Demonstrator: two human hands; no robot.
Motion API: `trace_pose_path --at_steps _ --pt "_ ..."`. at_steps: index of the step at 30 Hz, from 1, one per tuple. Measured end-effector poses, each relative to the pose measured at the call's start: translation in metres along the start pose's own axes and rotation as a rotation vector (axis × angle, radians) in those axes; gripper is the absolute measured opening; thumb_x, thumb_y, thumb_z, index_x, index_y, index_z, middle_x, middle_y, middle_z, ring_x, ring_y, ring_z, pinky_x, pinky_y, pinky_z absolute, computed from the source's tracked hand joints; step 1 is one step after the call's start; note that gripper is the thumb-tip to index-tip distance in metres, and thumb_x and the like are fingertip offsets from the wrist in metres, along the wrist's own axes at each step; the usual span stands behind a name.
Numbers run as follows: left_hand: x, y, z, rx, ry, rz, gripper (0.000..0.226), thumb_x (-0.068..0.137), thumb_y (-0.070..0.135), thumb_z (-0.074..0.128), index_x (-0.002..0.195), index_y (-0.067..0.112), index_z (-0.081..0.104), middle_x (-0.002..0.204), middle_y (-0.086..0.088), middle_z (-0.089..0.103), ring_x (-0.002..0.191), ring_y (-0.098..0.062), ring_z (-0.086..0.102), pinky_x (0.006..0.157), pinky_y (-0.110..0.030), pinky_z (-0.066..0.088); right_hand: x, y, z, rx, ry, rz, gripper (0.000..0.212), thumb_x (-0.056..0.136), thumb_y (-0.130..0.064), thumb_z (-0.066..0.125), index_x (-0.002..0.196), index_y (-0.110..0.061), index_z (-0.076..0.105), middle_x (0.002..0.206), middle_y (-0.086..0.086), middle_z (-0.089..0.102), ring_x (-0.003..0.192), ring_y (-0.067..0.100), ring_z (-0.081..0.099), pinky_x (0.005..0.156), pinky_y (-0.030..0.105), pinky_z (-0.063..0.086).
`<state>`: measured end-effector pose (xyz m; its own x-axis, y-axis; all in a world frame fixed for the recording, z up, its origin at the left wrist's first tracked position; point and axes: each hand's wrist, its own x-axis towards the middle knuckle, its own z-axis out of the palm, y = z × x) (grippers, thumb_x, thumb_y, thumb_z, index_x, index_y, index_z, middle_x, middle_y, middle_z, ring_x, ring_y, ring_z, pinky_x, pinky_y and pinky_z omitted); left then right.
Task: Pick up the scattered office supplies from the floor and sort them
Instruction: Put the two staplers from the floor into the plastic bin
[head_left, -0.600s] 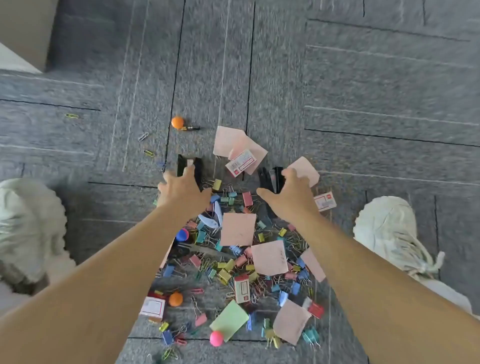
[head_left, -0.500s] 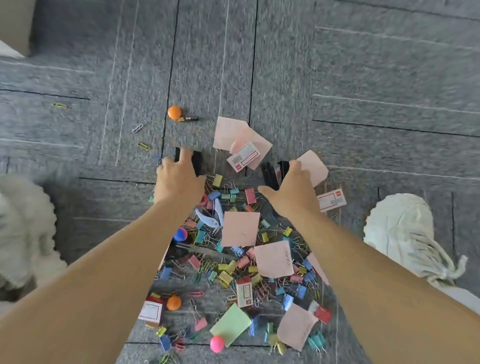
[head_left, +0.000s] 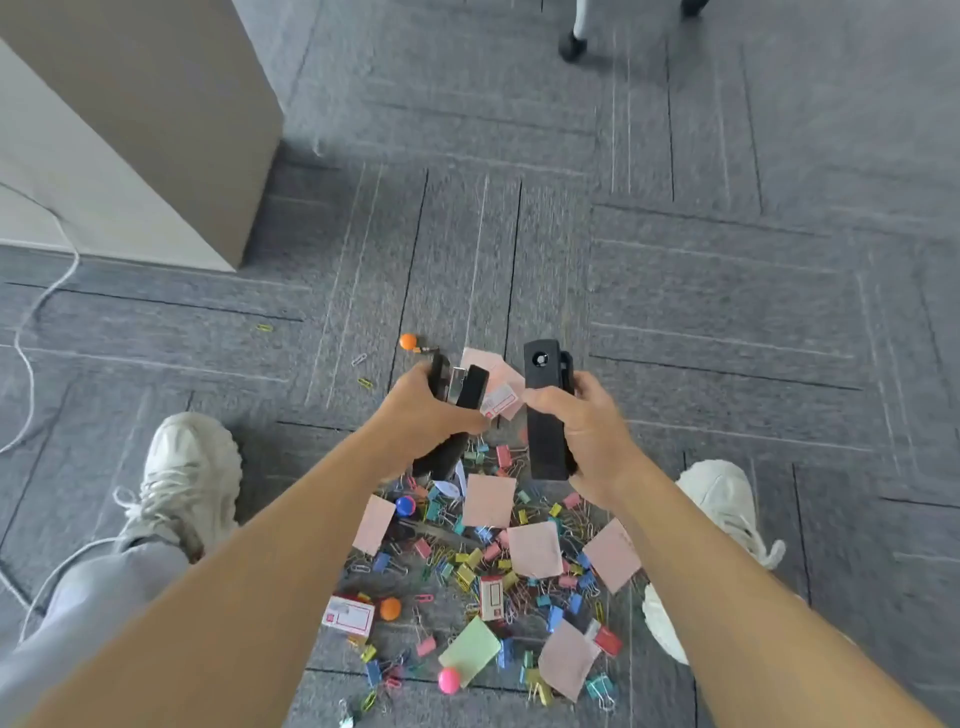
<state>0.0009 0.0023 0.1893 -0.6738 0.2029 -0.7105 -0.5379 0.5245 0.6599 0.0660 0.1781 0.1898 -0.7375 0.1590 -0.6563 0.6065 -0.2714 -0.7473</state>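
Both arms reach out from the bottom edge, and both hands are full! The left hand (head_left: 423, 413) has its fingers curled round a black stapler (head_left: 470, 387), nose tipped toward one o'clock, a strip of bright metal showing between its black parts. The right hand (head_left: 589, 423), just beside it at three o'clock, grips a second black stapler (head_left: 543, 415) round the middle. That one runs straight from twelve to six, with a small round silver spot near the far end. The two staplers sit close together without touching, above the top edge of the mess.

Below the hands, at six o'clock, is the heap. Coloured binder clips (head_left: 467, 571) are tangled with paper clips, pink sticky notes (head_left: 488, 501) lie on top, and there is a green note (head_left: 470, 649) and a small red-and-white box (head_left: 349, 617). An orange ball-headed pin (head_left: 408, 341) sits alone at eleven o'clock of the left hand.

It all lies on grey carpet tiles (head_left: 727, 312). A pale shoe (head_left: 189, 473) is planted at nine o'clock of the heap, and another (head_left: 722, 504) at three. A beige cabinet (head_left: 171, 114) fills the ten o'clock corner of the view, and a white cable (head_left: 31, 322) trails down the left edge.
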Motion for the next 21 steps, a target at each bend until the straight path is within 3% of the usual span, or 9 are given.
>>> trace_pose_path --at_steps 4,6,8,9,11,12,14,16,21 --pt "-0.111 0.062 -0.042 -0.084 0.034 0.117 0.065 0.063 0.022 0.094 0.112 0.018 0.051 0.096 -0.005 0.061 0.083 -0.026 0.069 0.082 -0.044 0.060 -0.094 -0.073 0.031 -0.077 0.027 -0.127 0.068 0.069 -0.038 0.087 0.115 -0.005 0.049 0.089 0.012 0.063 0.066 0.021 0.062 0.057 0.033 0.049" --pt "-0.167 0.082 -0.061 -0.120 0.077 0.190 0.066 0.063 0.025 0.094 0.112 0.016 0.051 0.100 -0.007 0.063 0.081 -0.022 0.070 0.075 -0.038 0.060 -0.144 -0.104 0.047 -0.120 0.015 -0.163 0.080 0.057 -0.061 0.086 0.107 -0.005 0.056 0.086 0.010 0.065 0.070 0.023 0.062 0.064 0.036 0.050" --pt "-0.215 0.097 -0.076 -0.217 0.088 0.217 0.068 0.066 0.025 0.092 0.116 0.012 0.048 0.106 -0.017 0.066 0.071 -0.023 0.073 0.060 -0.037 0.059 -0.190 -0.128 0.064 -0.152 -0.009 -0.188 0.065 0.068 -0.070 0.073 0.092 -0.011 0.061 0.084 0.006 0.062 0.073 0.020 0.057 0.068 0.035 0.045" --pt "-0.232 0.103 -0.081 -0.267 0.081 0.226 0.068 0.069 0.025 0.091 0.117 0.010 0.046 0.105 -0.021 0.066 0.067 -0.025 0.074 0.055 -0.038 0.059 -0.207 -0.137 0.071 -0.140 -0.010 -0.194 0.062 0.074 -0.073 0.066 0.089 -0.012 0.060 0.085 0.005 0.061 0.076 0.019 0.056 0.069 0.033 0.045" --pt "-0.282 0.110 -0.094 -0.337 0.080 0.231 0.065 0.069 0.029 0.090 0.114 0.013 0.046 0.110 -0.027 0.065 0.075 -0.035 0.074 0.062 -0.054 0.060 -0.251 -0.154 0.084 -0.108 -0.032 -0.164 0.083 0.065 -0.083 0.066 0.103 -0.009 0.064 0.101 0.011 0.069 0.092 0.027 0.066 0.085 0.048 0.054" --pt "-0.305 0.113 -0.098 -0.408 0.066 0.252 0.053 0.076 0.024 0.084 0.111 0.012 0.045 0.111 -0.029 0.065 0.081 -0.040 0.074 0.067 -0.058 0.059 -0.272 -0.159 0.091 -0.051 -0.067 -0.166 0.087 0.063 -0.080 0.071 0.112 -0.009 0.064 0.107 0.015 0.070 0.097 0.034 0.068 0.090 0.056 0.054" --pt "-0.351 0.113 -0.105 -0.557 0.002 0.304 0.019 0.093 -0.001 0.052 0.105 0.009 0.041 0.107 -0.031 0.065 0.087 -0.045 0.072 0.071 -0.055 0.059 -0.314 -0.168 0.103 0.106 -0.133 -0.232 0.061 0.081 -0.054 0.075 0.115 -0.007 0.057 0.100 0.019 0.068 0.089 0.039 0.071 0.086 0.062 0.055" --pt "-0.389 0.107 -0.113 -0.662 -0.049 0.366 0.029 0.091 -0.012 0.037 0.111 0.010 0.040 0.109 -0.031 0.062 0.099 -0.047 0.068 0.081 -0.056 0.056 -0.350 -0.176 0.112 0.175 -0.170 -0.257 0.031 0.093 -0.027 0.068 0.111 -0.007 0.051 0.093 0.018 0.064 0.080 0.040 0.071 0.077 0.055 0.059" --pt "-0.490 0.092 -0.143 -0.687 0.000 0.578 0.057 0.086 -0.005 0.064 0.132 0.025 0.052 0.119 -0.019 0.058 0.100 -0.030 0.058 0.077 -0.041 0.050 -0.439 -0.192 0.143 0.022 -0.216 -0.406 0.018 0.093 -0.018 0.065 0.103 -0.014 0.051 0.093 0.014 0.061 0.076 0.030 0.068 0.064 0.039 0.055"
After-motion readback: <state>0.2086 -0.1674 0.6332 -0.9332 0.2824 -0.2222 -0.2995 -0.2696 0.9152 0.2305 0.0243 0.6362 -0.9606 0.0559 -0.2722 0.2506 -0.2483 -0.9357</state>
